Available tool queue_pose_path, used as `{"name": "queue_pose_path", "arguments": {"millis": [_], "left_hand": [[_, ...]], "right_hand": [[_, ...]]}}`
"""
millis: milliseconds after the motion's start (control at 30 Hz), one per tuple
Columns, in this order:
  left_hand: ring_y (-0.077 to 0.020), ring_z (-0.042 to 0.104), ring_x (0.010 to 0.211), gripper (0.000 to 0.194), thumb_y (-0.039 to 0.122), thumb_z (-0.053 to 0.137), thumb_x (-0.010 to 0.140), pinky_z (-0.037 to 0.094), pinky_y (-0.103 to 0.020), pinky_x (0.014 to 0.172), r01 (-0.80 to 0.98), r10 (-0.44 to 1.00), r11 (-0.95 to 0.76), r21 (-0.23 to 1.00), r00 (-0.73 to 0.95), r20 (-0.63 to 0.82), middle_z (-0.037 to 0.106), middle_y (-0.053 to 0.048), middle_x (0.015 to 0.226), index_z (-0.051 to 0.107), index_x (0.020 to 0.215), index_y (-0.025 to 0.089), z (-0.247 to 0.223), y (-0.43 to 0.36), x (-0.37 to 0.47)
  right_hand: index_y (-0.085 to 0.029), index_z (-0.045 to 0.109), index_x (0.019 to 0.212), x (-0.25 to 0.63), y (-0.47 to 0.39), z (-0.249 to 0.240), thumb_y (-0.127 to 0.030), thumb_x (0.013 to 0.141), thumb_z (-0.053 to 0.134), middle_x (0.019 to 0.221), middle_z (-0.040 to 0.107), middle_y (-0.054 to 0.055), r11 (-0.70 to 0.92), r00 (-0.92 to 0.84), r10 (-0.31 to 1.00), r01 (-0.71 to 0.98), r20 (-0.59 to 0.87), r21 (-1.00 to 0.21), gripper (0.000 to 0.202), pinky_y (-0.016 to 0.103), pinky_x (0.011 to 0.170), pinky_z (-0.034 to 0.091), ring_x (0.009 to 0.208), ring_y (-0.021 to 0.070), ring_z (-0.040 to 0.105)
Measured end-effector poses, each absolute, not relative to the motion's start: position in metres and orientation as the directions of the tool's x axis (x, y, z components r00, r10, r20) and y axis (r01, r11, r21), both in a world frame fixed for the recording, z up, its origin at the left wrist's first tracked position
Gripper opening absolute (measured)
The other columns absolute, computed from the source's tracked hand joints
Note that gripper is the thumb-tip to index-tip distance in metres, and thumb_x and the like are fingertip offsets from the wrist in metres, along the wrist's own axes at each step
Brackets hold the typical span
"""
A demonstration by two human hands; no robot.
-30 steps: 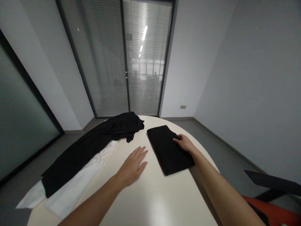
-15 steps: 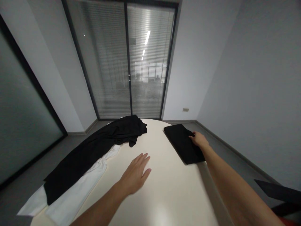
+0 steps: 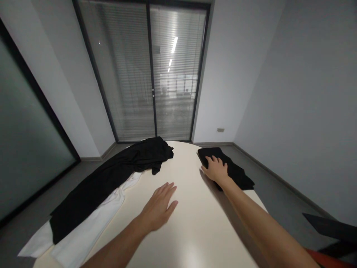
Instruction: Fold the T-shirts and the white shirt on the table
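Note:
On the right of the white table [image 3: 184, 223] lies a folded black garment [image 3: 237, 173], its right corner at the table's edge. My right hand [image 3: 216, 168] rests on its left side, fingers spread and pointing away from me. Near the middle of the table my left hand [image 3: 158, 204] is stretched out flat with its thumb apart, holding nothing. To its left, a long black garment [image 3: 97, 186] is laid out over white clothing [image 3: 97, 223], which shows along its lower edge and at the near end.
Beyond the table's rounded far edge stands a dark-framed glass door [image 3: 153, 74] with blinds. A dark flat object [image 3: 329, 227], possibly part of a chair, juts in at lower right. Grey walls rise on both sides.
My right hand has let go of the folded black garment's right edge and moved left onto its left side. The garment has shifted slightly right. My left hand has hardly moved.

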State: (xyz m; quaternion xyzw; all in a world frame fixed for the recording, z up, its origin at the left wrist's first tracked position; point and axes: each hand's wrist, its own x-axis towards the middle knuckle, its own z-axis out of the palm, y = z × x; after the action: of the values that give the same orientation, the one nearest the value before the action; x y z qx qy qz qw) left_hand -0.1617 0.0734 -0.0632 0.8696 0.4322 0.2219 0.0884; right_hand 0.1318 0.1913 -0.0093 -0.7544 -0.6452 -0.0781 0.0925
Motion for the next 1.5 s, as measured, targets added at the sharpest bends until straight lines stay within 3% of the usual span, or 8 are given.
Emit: {"name": "queue_pose_path", "arguments": {"millis": [100,267,567,767,867,1033,1133,1500], "left_hand": [[-0.0256,0.034,0.146,0.051,0.043,0.037,0.103,0.034,-0.051,0.118,0.705,0.782,-0.622,0.341,0.531,0.327,0.043,-0.011,0.155,0.040,0.149,0.020,-0.065,0.073,-0.162],[-0.0259,0.034,0.146,0.051,0.042,0.036,0.104,0.034,-0.051,0.118,0.703,0.779,-0.625,0.339,0.536,0.326,0.045,-0.011,0.153,0.040,0.149,0.020,-0.065,0.072,-0.162],[-0.0260,0.035,0.145,0.051,0.044,0.036,0.104,0.034,-0.051,0.118,0.702,0.778,-0.626,0.339,0.532,0.333,0.046,-0.011,0.152,0.041,0.149,0.020,-0.066,0.071,-0.164],[-0.0273,0.041,0.141,0.046,0.040,0.040,0.102,0.036,-0.052,0.115,0.761,0.797,-0.576,0.297,0.443,0.411,0.050,-0.012,0.149,0.049,0.142,0.018,-0.063,0.074,-0.162],[-0.0330,0.038,0.142,0.041,0.035,0.046,0.097,0.033,-0.057,0.115,0.876,0.815,-0.435,0.207,0.286,0.503,0.048,-0.015,0.149,0.058,0.133,0.017,-0.055,0.085,-0.177],[-0.0438,0.026,0.146,0.044,0.035,0.051,0.092,0.029,-0.061,0.113,0.993,0.810,-0.057,0.101,-0.013,0.587,0.036,-0.020,0.156,0.063,0.129,0.014,-0.047,0.106,-0.233],[-0.0426,0.029,0.145,0.045,0.035,0.047,0.094,0.027,-0.062,0.113,0.996,0.830,0.062,0.065,-0.088,0.550,0.044,-0.019,0.151,0.062,0.132,0.015,-0.052,0.113,-0.257],[-0.0281,0.053,0.128,0.039,0.019,0.036,0.095,0.028,-0.051,0.117,0.983,0.806,-0.095,0.155,-0.015,0.591,0.064,-0.013,0.130,0.063,0.123,0.014,-0.043,0.117,-0.256]], "right_hand": [[-0.028,0.039,0.152,0.115,0.184,-0.024,-0.029,0.097,0.044,0.158,0.035,0.016,-0.204,0.198,0.965,0.979,0.170,0.020,0.055,0.066,0.105,0.027,0.141,0.0405,0.032],[-0.029,0.040,0.152,0.123,0.186,-0.034,-0.013,0.098,0.025,0.154,0.042,0.016,-0.161,0.134,0.962,0.982,0.237,0.101,0.058,0.065,0.102,0.032,0.137,0.0373,0.039],[-0.030,0.033,0.155,0.122,0.193,-0.034,-0.020,0.099,0.029,0.159,0.033,0.016,-0.195,0.174,0.969,0.975,0.175,0.109,0.057,0.064,0.106,0.027,0.143,0.0376,0.032],[-0.022,0.042,0.151,0.118,0.176,-0.040,-0.038,0.099,0.041,0.159,0.031,0.018,-0.138,0.116,0.958,0.988,0.262,0.066,0.054,0.058,0.111,0.023,0.144,0.0392,0.030],[-0.022,0.046,0.148,0.121,0.171,-0.044,-0.043,0.099,0.041,0.159,0.032,0.015,-0.084,0.071,0.953,0.996,0.294,0.032,0.053,0.056,0.114,0.020,0.145,0.0377,0.027],[-0.023,0.047,0.146,0.123,0.166,-0.044,-0.040,0.098,0.044,0.157,0.038,0.012,-0.034,0.036,0.948,0.999,0.316,-0.013,0.051,0.054,0.115,0.020,0.145,0.0357,0.029],[-0.023,0.048,0.145,0.123,0.162,-0.041,-0.041,0.097,0.045,0.158,0.036,0.011,-0.017,0.022,0.954,1.000,0.301,-0.018,0.051,0.054,0.116,0.019,0.146,0.0357,0.027],[-0.023,0.052,0.141,0.126,0.153,-0.040,-0.043,0.097,0.047,0.158,0.037,0.010,0.067,-0.055,0.966,0.997,0.251,-0.041,0.049,0.056,0.116,0.018,0.147,0.0393,0.022]]}}
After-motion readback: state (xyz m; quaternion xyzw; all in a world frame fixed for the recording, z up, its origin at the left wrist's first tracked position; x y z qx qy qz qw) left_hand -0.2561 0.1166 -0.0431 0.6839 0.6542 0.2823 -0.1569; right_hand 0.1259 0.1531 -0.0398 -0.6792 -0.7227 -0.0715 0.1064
